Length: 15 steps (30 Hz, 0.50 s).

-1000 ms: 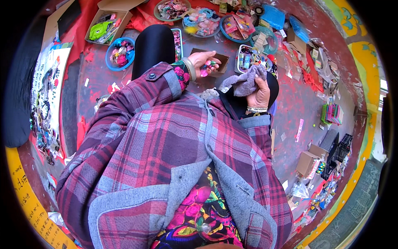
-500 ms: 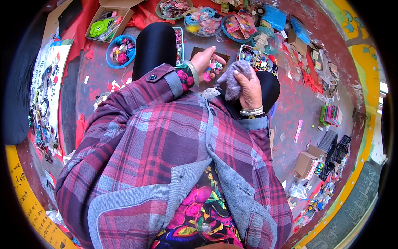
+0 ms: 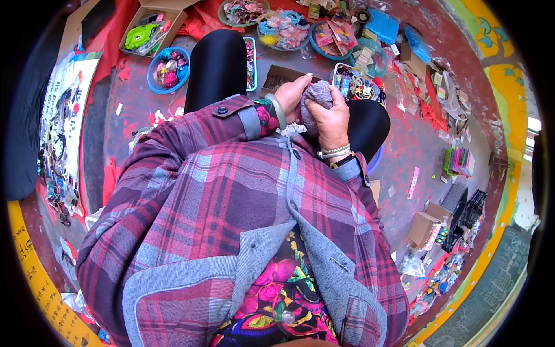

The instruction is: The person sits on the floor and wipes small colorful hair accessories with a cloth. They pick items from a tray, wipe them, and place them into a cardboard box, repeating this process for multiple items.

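Cloth [image 3: 317, 95], grey-purple and bunched, sits between our two hands, above the gap between our knees. Our right hand [image 3: 333, 121] has its grip closed on it, thumb laid over the near face; from that hand, the bundle lies forward and to the left. Its longer side, as far as the folds let us judge, runs away from our body. Our left hand [image 3: 289, 98] comes up close against the cloth's left side, its fingers mostly hidden; we cannot tell how wide that grip is, or whether it holds anything. Both hands are about equally near the bundle. Just beyond our left hand stands an open cardboard box [image 3: 282, 75]; beyond the right, a white tray [image 3: 333, 70] of hair ties shows its near edge by our fingers. Our right knee [image 3: 365, 124] sits beside the right wrist, leaving little room there, while our plaid jacket [image 3: 231, 168] bounds the near side. Past that knee, we see the floor [image 3: 399, 144] stretch off to the right
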Available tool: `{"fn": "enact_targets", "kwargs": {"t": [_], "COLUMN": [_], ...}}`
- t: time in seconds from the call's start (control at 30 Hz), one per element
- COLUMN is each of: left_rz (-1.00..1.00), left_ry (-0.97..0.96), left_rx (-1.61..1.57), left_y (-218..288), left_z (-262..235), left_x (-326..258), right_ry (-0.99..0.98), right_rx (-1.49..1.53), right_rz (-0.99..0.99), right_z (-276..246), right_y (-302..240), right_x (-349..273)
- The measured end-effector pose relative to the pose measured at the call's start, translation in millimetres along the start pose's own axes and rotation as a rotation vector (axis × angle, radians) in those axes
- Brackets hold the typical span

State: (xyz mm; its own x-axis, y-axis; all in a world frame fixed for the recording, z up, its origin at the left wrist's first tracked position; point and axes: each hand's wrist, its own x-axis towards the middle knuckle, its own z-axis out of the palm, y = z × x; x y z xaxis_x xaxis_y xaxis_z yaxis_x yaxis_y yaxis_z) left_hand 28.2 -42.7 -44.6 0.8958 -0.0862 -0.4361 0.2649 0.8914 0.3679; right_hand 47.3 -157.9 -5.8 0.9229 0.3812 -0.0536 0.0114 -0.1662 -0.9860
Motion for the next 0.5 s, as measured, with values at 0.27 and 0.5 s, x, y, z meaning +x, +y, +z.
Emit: {"fn": "enact_targets", "kwargs": {"t": [0.27,0.5], "left_rz": [-0.218,-0.174], "left_ry": [-0.069,-0.189], "left_rx": [-0.083,0.123], "left_y": [10.9,25.1], "left_z": [-15.5,-1.2], "left_x": [7.4,-9.8], "right_ry": [-0.036,0.011], "right_rx": [0.668,0.82], "right_rz": [0.157,0.177], "right_z": [-8.0,-22.2], "right_y": [-7.6,1.6], "right_x": [0.8,5.5]}}
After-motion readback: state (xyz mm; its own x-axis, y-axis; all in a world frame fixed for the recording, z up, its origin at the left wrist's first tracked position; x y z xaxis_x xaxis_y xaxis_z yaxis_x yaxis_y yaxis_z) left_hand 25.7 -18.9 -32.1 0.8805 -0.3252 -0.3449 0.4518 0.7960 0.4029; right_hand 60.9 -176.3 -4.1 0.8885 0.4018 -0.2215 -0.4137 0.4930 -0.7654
